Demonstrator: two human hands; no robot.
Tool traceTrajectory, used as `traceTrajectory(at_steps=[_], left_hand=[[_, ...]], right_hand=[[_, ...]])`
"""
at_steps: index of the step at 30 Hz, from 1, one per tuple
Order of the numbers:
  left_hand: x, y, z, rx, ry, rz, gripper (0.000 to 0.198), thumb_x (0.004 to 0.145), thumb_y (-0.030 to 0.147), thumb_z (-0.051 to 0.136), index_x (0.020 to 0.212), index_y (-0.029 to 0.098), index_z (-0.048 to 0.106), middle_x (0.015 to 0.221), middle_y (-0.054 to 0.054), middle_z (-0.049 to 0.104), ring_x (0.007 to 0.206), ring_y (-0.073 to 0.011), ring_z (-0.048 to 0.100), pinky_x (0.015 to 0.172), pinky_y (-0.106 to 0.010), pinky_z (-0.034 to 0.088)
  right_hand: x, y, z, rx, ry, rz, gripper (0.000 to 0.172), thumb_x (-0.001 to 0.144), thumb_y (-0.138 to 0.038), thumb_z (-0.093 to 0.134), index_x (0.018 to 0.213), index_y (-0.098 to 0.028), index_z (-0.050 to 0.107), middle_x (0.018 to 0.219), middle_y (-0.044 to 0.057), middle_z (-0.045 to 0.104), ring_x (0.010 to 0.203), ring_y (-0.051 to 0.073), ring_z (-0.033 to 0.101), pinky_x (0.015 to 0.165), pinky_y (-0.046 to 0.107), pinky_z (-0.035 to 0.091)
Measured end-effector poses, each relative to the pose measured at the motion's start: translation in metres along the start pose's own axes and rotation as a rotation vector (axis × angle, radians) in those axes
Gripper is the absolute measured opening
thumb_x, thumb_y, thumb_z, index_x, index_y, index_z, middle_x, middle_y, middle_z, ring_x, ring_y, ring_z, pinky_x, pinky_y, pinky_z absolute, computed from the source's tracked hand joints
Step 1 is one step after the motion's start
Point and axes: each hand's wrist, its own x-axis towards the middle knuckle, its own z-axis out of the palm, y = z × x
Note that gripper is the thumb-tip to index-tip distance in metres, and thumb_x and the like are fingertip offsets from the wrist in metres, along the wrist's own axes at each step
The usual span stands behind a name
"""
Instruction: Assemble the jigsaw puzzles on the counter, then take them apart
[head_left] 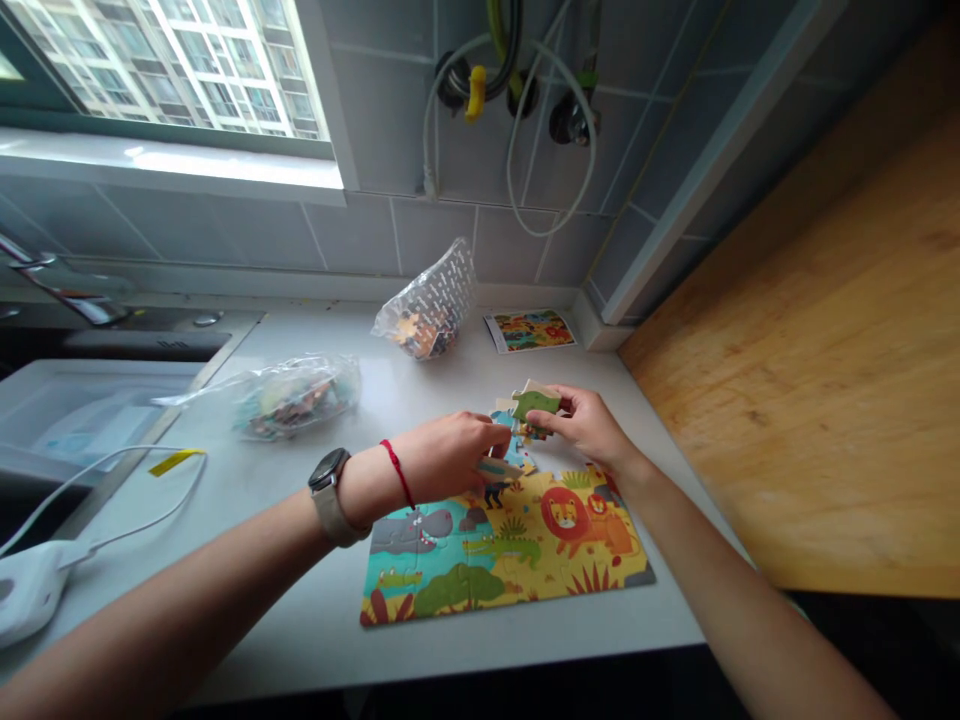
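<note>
A partly joined jigsaw puzzle (510,560) with a hippo, a crocodile and lions lies flat on the white counter. Over its top edge, my left hand (469,450) is closed on a puzzle piece (501,468) seen nearly edge-on. My right hand (581,420) pinches a green puzzle piece (536,403), with a pale one showing just behind it. Loose blue pieces (504,425) lie between the two hands, partly hidden by the fingers. The left wrist wears a watch and a red cord.
Two clear bags of puzzle pieces, one upright (431,310) and one lying flat (296,400), are on the counter. A picture card (532,330) lies at the back right. A wooden panel (810,380) borders the right; a sink (97,370) and white power strip (34,590) are left.
</note>
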Motion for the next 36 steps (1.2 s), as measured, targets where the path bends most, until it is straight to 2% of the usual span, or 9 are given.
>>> traceTrajectory(at_steps=[3, 6, 11, 16, 19, 22, 26, 31, 36], left_hand=[[-0.002, 0.004, -0.005, -0.054, -0.048, 0.004, 0.014, 0.084, 0.016, 0.074, 0.095, 0.02, 0.066, 0.092, -0.003, 0.073, 0.074, -0.0163, 0.068, 0.063, -0.025, 0.047], [-0.003, 0.003, -0.007, -0.004, -0.06, -0.028, 0.023, 0.081, 0.015, 0.077, 0.102, 0.021, 0.069, 0.098, -0.005, 0.076, 0.081, -0.0198, 0.072, 0.067, -0.026, 0.05], [-0.004, -0.002, 0.002, 0.061, -0.047, -0.075, 0.031, 0.082, 0.017, 0.077, 0.111, 0.023, 0.068, 0.098, -0.007, 0.078, 0.088, -0.0251, 0.076, 0.069, -0.028, 0.054], [-0.004, -0.003, 0.002, 0.012, 0.022, -0.037, 0.031, 0.079, 0.012, 0.078, 0.107, 0.021, 0.07, 0.098, -0.008, 0.078, 0.086, -0.0246, 0.075, 0.07, -0.028, 0.055], [-0.008, -0.007, -0.015, -0.062, 0.055, -0.059, 0.029, 0.078, 0.011, 0.079, 0.104, 0.02, 0.072, 0.09, -0.005, 0.077, 0.08, -0.0209, 0.073, 0.065, -0.027, 0.051], [-0.016, -0.016, -0.04, -0.228, 0.002, -0.125, 0.032, 0.077, 0.017, 0.08, 0.108, 0.021, 0.073, 0.083, 0.0, 0.077, 0.068, -0.0155, 0.07, 0.059, -0.024, 0.048], [-0.025, -0.031, -0.058, -0.276, -0.105, -0.143, 0.047, 0.066, 0.022, 0.088, 0.112, 0.024, 0.075, 0.092, 0.0, 0.078, 0.071, -0.016, 0.069, 0.062, -0.025, 0.05], [-0.021, -0.038, -0.033, -0.248, -0.332, -0.097, 0.057, 0.062, 0.022, 0.09, 0.116, 0.027, 0.075, 0.098, -0.002, 0.077, 0.074, -0.0184, 0.068, 0.064, -0.027, 0.051], [-0.032, -0.032, -0.006, -0.097, -0.185, -0.147, 0.065, 0.06, 0.026, 0.092, 0.122, 0.026, 0.073, 0.108, -0.006, 0.071, 0.094, -0.0241, 0.069, 0.081, -0.031, 0.054]], right_hand=[[0.005, 0.004, 0.01, -0.244, 0.039, -0.065, 0.049, 0.07, -0.044, 0.088, 0.11, -0.018, 0.076, 0.114, 0.011, 0.072, 0.099, 0.026, 0.071, 0.088, 0.039, 0.058], [0.004, 0.002, 0.013, -0.363, 0.029, -0.107, 0.048, 0.068, -0.039, 0.088, 0.11, -0.02, 0.074, 0.123, 0.012, 0.066, 0.114, 0.029, 0.065, 0.097, 0.041, 0.054], [0.001, -0.002, 0.011, -0.396, -0.038, -0.075, 0.042, 0.07, -0.041, 0.085, 0.103, -0.022, 0.066, 0.106, 0.006, 0.068, 0.102, 0.026, 0.065, 0.092, 0.04, 0.054], [-0.001, -0.003, 0.018, -0.225, 0.003, -0.084, 0.042, 0.07, -0.043, 0.084, 0.097, -0.023, 0.059, 0.102, 0.004, 0.066, 0.092, 0.023, 0.066, 0.084, 0.037, 0.056], [-0.002, -0.008, 0.018, -0.055, 0.033, -0.032, 0.05, 0.067, -0.045, 0.087, 0.098, -0.025, 0.054, 0.093, 0.002, 0.068, 0.087, 0.022, 0.069, 0.08, 0.036, 0.058], [-0.006, -0.017, 0.009, 0.113, 0.1, 0.005, 0.06, 0.062, -0.045, 0.092, 0.102, -0.026, 0.05, 0.094, 0.001, 0.07, 0.084, 0.022, 0.071, 0.078, 0.035, 0.059], [-0.017, -0.03, -0.001, 0.217, -0.059, 0.115, 0.067, 0.062, -0.043, 0.094, 0.113, -0.026, 0.054, 0.1, 0.003, 0.07, 0.081, 0.021, 0.072, 0.072, 0.035, 0.061], [-0.03, -0.028, 0.02, -0.064, -0.268, 0.117, 0.063, 0.07, -0.043, 0.091, 0.123, -0.023, 0.065, 0.112, 0.007, 0.07, 0.094, 0.025, 0.071, 0.085, 0.04, 0.061], [-0.035, -0.024, 0.036, -0.502, -0.255, -0.073, 0.06, 0.068, -0.039, 0.092, 0.123, -0.026, 0.071, 0.124, 0.009, 0.062, 0.12, 0.03, 0.061, 0.105, 0.043, 0.049]])
